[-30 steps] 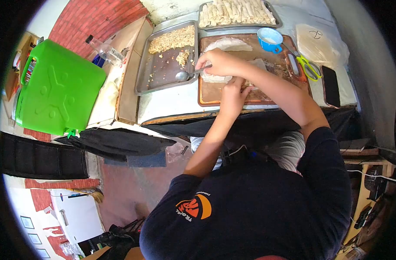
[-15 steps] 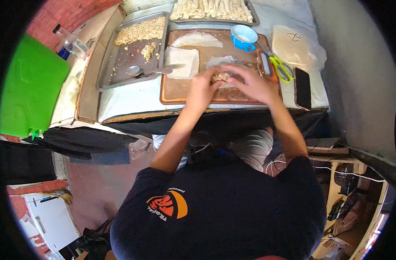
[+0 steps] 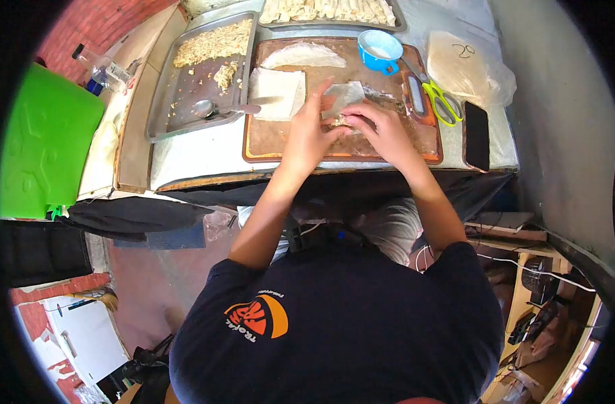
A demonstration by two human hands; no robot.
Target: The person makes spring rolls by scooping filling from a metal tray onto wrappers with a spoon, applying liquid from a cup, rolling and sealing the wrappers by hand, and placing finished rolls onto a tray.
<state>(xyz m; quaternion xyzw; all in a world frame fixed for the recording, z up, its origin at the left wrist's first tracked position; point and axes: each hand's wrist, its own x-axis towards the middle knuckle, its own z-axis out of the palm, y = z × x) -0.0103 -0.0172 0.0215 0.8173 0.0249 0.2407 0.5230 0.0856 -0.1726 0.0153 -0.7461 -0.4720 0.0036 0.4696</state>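
A thin pale wrapper sheet (image 3: pixel 346 93) lies on the brown board (image 3: pixel 274 145), with a small heap of crumbly filling (image 3: pixel 339 122) at its near edge. My left hand (image 3: pixel 309 128) is at the left side of the filling, fingers stretched away from me and thumb pointing in towards it. From the right, my right hand (image 3: pixel 387 131) pinches at the filling with bent fingertips, which partly cover it. A stack of square wrappers (image 3: pixel 275 94) sits left of my left hand. Behind it lies a folded translucent sheet (image 3: pixel 304 56).
A metal tray (image 3: pixel 186 121) at the left holds filling and a spoon (image 3: pixel 204 108). Rolled pieces fill a tray (image 3: pixel 328 12) at the back. To the right are a blue cup (image 3: pixel 379 51), green-handled scissors (image 3: pixel 443 108), a plastic bag (image 3: pixel 456 64) and a phone (image 3: pixel 476 137).
My left fingers have straightened and moved off the filling. My right hand has shifted slightly left and closer, its fingertips now together at the filling. The view has shifted slightly.
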